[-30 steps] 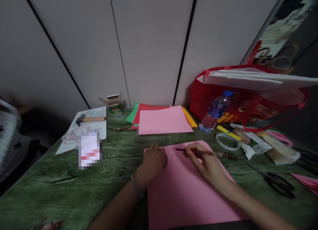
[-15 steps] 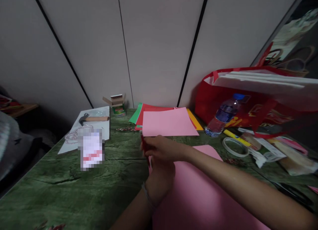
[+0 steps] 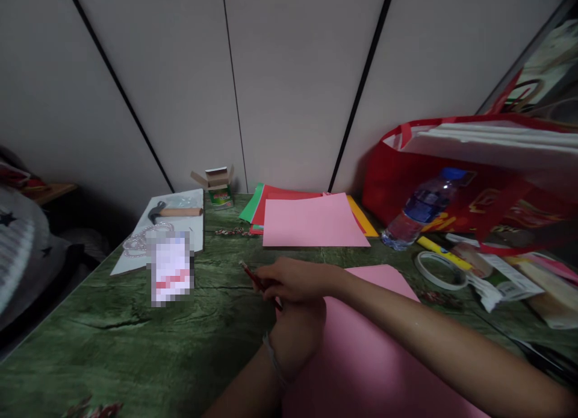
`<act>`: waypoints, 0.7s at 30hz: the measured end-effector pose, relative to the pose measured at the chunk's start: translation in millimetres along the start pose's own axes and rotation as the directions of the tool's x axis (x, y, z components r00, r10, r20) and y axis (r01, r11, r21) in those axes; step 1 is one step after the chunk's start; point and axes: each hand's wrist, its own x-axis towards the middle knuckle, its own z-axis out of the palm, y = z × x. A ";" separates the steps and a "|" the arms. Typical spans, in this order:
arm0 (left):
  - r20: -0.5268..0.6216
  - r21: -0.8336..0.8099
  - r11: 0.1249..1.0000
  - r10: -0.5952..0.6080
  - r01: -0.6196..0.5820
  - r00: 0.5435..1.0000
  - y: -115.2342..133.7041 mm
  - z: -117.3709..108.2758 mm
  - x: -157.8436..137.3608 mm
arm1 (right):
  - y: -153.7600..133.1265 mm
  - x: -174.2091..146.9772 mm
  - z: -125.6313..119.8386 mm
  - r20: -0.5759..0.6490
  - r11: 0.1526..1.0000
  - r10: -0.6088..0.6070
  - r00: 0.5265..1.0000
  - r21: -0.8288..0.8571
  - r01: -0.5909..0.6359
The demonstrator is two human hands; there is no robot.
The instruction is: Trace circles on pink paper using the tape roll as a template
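A pink paper sheet (image 3: pixel 374 358) lies on the green table (image 3: pixel 135 346) in front of me. My left hand (image 3: pixel 295 336) rests closed on the sheet's left edge; whether it covers something I cannot tell. My right hand (image 3: pixel 295 279) is crossed over the left one and grips a thin red pencil (image 3: pixel 253 277), whose tip points left just above the table.
A stack of coloured paper (image 3: pixel 311 219) lies at the back. A hammer (image 3: pixel 174 212) lies on a white sheet at the left by a small box (image 3: pixel 219 186). At the right are a red bag (image 3: pixel 469 177), a water bottle (image 3: pixel 419 210), a tape roll (image 3: pixel 440 270) and a yellow marker (image 3: pixel 442 253).
My right hand has crossed from the sheet's right side to the left, over my left hand, carrying the pencil. The view has shifted slightly left.
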 end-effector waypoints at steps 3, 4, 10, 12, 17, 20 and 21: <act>0.016 0.081 0.996 -0.037 0.035 0.999 0.3 -1.8 5.1 | 3.2 3.4 0.2 -0.047 1.000 0.004 0.999 -0.023 -0.005; 0.006 0.111 0.993 -0.044 0.043 0.999 0.5 -2.2 6.4 | 4.5 5.1 -0.5 -0.068 0.999 0.008 0.998 -0.032 -0.010; -0.091 0.194 0.980 -0.031 0.048 0.995 1.7 -7.1 3.4 | 17.7 12.6 -13.3 -0.192 0.994 0.087 0.978 -0.042 -0.096; -0.117 0.203 0.978 -0.025 0.049 0.993 2.0 -8.7 2.2 | 25.7 10.9 -18.2 -0.252 0.992 0.111 0.961 -0.025 -0.121; -0.141 0.153 0.984 -0.065 0.086 0.988 3.0 -7.7 6.0 | 49.8 -0.6 -24.5 -0.406 0.984 0.175 0.897 0.057 -0.166; -0.104 0.126 0.989 -0.067 0.080 0.992 2.5 -7.2 8.1 | 62.4 -14.2 -25.3 -0.451 0.978 0.209 0.868 0.102 -0.183; -0.103 0.127 0.989 -0.061 0.073 0.993 2.1 -7.5 8.2 | 66.0 -21.6 -25.4 -0.468 0.975 0.219 0.856 0.138 -0.174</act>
